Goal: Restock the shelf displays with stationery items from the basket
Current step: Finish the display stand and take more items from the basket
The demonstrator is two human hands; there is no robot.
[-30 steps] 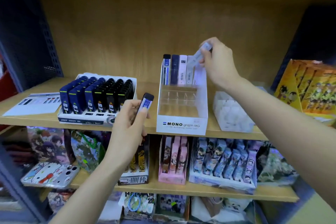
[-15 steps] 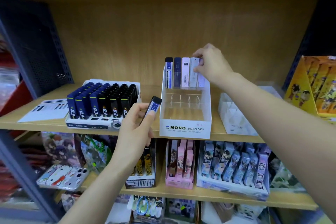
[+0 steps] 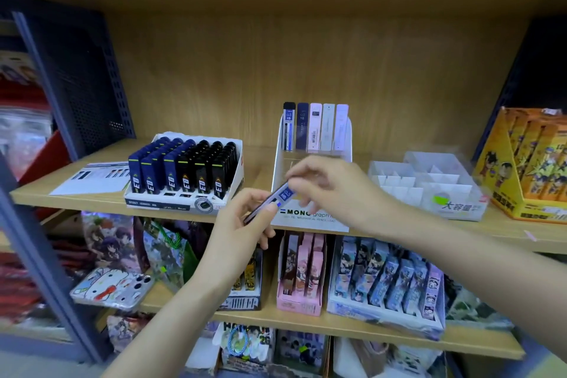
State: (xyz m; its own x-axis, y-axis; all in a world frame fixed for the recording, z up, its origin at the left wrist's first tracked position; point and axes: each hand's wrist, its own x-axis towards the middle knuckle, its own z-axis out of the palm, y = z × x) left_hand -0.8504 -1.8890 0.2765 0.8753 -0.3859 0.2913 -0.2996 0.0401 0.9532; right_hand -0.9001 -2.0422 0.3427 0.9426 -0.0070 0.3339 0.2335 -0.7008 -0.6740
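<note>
Two hands: your left hand (image 3: 242, 224) grips case (image 3: 280, 197) low end, right hand (image 3: 331, 187) pinches top.
Axis: tilts up-right, box (image 3: 310, 219) just behind.

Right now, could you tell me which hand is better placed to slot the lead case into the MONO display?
Probably right: the right hand pinches the lead case before the MONO display; the left hand holds it lower, leftward.
</note>
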